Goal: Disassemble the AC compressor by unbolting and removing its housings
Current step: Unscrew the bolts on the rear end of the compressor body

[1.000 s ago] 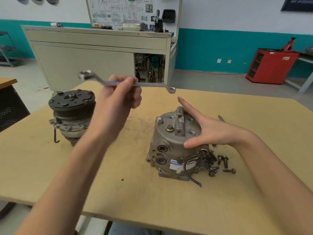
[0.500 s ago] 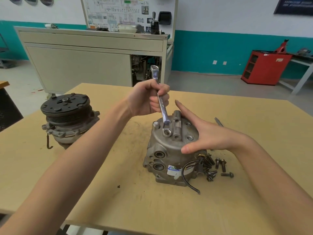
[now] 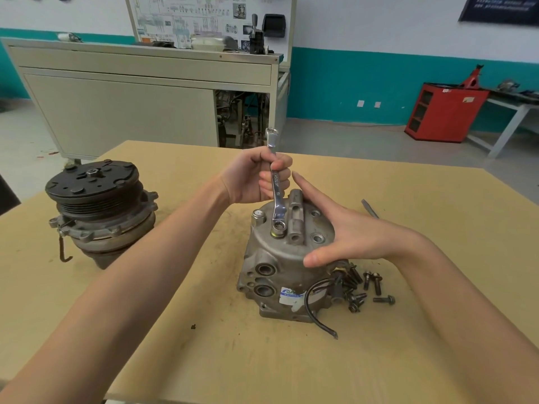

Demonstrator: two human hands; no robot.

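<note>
**Steel wrench on top bolt, R hand steadies housing**

Steel wrench (image 3: 275, 196) stands nearly upright, ring end down over a bolt (image 3: 278, 232) on the compressor (image 3: 277, 269) top, just left of the raised centre rib. L hand (image 3: 252, 179) grips the shank approx. mid-length, fingers curled round it, other ring end sticking up above the fist. R hand (image 3: 350, 237) lies flat vs. the right side of the housing top: fingers straight & together, pointing away along the rim, thumb on the near edge, holding nothing.

Compressor sits upright at mid table (image 3: 204, 360), ports facing near-left, blue & white label low on the front. Black wire (image 3: 313, 304) loops from its right side down onto the wood. Loose bolts (image 3: 370, 285) lie in a pile touching or just beside its right base; can't tell which.

2nd compressor (image 3: 96, 205), w/ black clutch plate up, stands well apart at far left of table. Thin tool (image 3: 369, 208) lies behind R hand, mostly hidden. Beyond: grey bench (image 3: 131, 112), red cabinet (image 3: 446, 112) by the teal wall.
</note>
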